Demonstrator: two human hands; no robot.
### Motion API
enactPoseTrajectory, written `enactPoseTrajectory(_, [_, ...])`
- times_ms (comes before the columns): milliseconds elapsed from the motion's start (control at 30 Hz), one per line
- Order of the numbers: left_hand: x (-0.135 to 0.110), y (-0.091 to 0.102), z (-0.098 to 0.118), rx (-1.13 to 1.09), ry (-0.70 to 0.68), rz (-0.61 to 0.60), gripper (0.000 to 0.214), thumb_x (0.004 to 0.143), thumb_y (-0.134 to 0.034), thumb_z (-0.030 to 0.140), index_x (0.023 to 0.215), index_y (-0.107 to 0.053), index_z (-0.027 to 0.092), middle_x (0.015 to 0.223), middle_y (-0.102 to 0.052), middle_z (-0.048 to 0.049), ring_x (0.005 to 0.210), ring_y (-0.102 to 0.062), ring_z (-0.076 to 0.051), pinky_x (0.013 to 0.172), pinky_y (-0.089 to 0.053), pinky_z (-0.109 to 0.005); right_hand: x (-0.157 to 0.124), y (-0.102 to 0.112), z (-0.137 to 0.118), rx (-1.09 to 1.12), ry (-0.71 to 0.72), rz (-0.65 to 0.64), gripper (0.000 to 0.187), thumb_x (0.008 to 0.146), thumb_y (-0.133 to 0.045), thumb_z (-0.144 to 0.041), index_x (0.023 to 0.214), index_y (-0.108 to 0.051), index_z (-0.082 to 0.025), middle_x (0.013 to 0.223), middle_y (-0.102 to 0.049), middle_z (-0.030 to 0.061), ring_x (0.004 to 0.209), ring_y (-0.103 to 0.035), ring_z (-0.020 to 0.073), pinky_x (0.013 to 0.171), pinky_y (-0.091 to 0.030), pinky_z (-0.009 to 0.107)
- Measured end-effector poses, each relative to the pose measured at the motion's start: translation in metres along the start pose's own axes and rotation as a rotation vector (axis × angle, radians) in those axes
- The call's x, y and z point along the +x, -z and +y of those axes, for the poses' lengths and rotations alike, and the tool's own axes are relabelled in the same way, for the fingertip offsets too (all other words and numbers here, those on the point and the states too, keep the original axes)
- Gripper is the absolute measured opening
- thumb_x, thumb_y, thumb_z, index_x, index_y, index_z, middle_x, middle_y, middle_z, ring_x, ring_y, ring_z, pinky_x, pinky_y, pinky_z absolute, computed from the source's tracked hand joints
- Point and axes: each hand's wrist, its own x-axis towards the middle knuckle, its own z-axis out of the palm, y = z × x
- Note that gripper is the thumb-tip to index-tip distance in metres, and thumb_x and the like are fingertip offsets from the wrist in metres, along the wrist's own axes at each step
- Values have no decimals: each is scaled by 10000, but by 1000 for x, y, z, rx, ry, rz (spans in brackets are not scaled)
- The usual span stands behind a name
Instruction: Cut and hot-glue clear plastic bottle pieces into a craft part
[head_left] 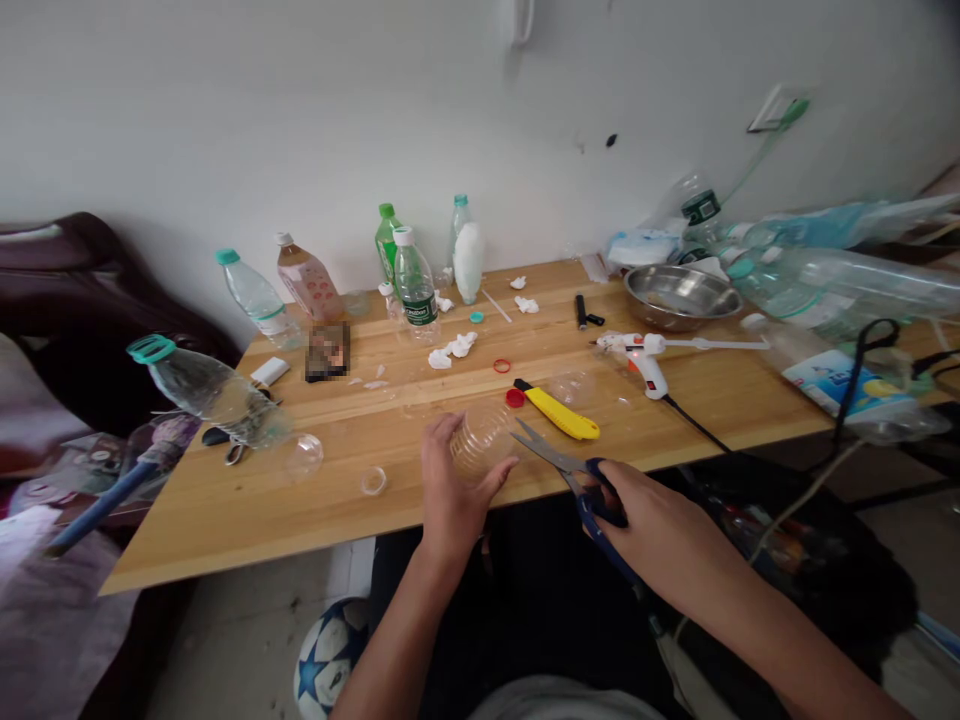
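Note:
My left hand [454, 490] is wrapped round a clear, ribbed piece of plastic bottle [484, 438] at the table's front edge. In my right hand [645, 515] is a pair of scissors [559, 460] with dark blue handles. Its blades are parted and point left, with the tips close to the rim of the bottle piece; whether they touch it I cannot tell. Just beyond the blades lie a yellow utility knife [562, 412] and a red bottle cap [514, 398]. A clear plastic ring [373, 481] sits left of my left hand.
A white glue gun [637, 360] with a lit red light and a cord lies on the right, before a steel bowl [682, 297]. Several bottles, including a labelled one [417, 290], stand at the back. Crumpled tissue [453, 350] lies mid-table. Plastic bottles [862, 280] crowd the right end.

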Motion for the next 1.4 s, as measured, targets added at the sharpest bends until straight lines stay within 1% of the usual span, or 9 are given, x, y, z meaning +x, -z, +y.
enactPoseTrajectory(167, [-5,-3,-1,28,-16,102,648,764,-827,392,1284,-480,220,1197,-577,-120,1138,-598,-291,956,-515,-496,-2,5,2,44,60,-75,123,871,-589,-242,994,-586,-234,1050,-715,49,924,-692,227,748,-428,315])
enactPoseTrajectory(367, [-9,-6,3,92,-112,154,698,740,-855,331,1308,-463,229,1183,-567,-108,1124,-585,-273,964,-510,-487,-2,5,4,33,85,-51,139,854,-576,-240,992,-591,-238,1066,-722,48,951,-695,247,771,-437,329])
enactPoseTrajectory(500, [-13,-5,6,122,-118,168,709,729,-863,306,1307,-461,222,1168,-564,-109,1112,-579,-275,950,-511,-481,-1,1,0,1,66,-27,154,878,-552,-266,1018,-599,-220,1077,-722,71,950,-704,256,768,-452,335])
enactPoseTrajectory(700, [-23,-7,18,92,-184,66,674,762,-825,246,1318,-446,213,1172,-560,-117,1085,-580,-270,945,-500,-471,1,1,-2,-126,55,80,276,894,-560,-294,1135,-624,-175,1128,-724,121,972,-713,294,746,-460,345])
enactPoseTrajectory(833, [-24,-9,24,-30,-55,60,691,738,-842,326,1290,-441,223,1169,-547,-115,1091,-582,-279,921,-516,-466,2,3,-1,-37,54,70,276,888,-561,-273,1142,-632,-189,1076,-739,103,936,-708,263,732,-457,327])
enactPoseTrajectory(967, [-24,-8,25,-84,-31,38,672,732,-842,338,1267,-449,234,1162,-543,-108,1084,-588,-278,913,-521,-472,0,5,0,5,40,39,180,871,-580,-266,1031,-637,-207,1021,-743,85,892,-701,245,725,-446,318])
enactPoseTrajectory(1100, [-21,-7,17,-127,-26,-25,660,721,-845,331,1249,-462,227,1156,-560,-109,1086,-605,-278,925,-527,-471,0,7,-1,-43,38,13,136,885,-572,-280,995,-623,-219,1006,-745,70,893,-711,255,710,-441,321])
enactPoseTrajectory(1233, [-13,-13,2,-221,25,-193,626,719,-826,312,1231,-477,223,1176,-594,-112,1126,-620,-293,981,-514,-501,7,4,-4,-175,33,63,226,923,-542,-334,1080,-600,-182,1115,-732,116,988,-715,305,725,-451,343])
enactPoseTrajectory(1400, [-7,-24,-10,-278,97,-290,602,778,-761,267,1281,-434,208,1212,-600,-136,1140,-641,-285,1013,-509,-510,16,3,-14,-294,28,76,251,963,-495,-360,1033,-594,-139,1041,-739,150,971,-721,332,680,-454,358])
